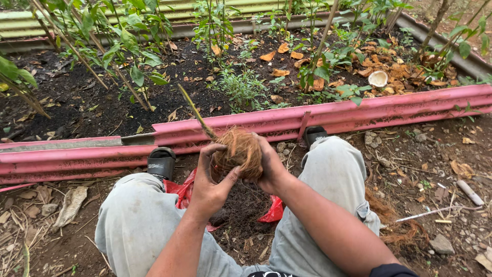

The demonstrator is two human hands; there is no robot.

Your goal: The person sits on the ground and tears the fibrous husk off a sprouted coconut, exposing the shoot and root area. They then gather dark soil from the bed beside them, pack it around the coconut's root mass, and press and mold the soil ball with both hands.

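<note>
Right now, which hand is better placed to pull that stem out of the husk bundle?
Probably left. The left hand sits just below the stem, thumb at its base; the right hand cups the fibre bundle from behind.

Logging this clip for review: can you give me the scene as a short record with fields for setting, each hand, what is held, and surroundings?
Setting: outdoor garden bed of dark soil edged by a pink metal border
Posture: person squats, knees apart
Left hand: cups the fibre bundle from the near side
Right hand: grips its far side
Held: brown coconut-fibre bundle wrapped around the base of a thin cutting stem
Below hands: red plastic bag holding dark soil
Nearby: white coconut shell piece, dry leaves
</note>
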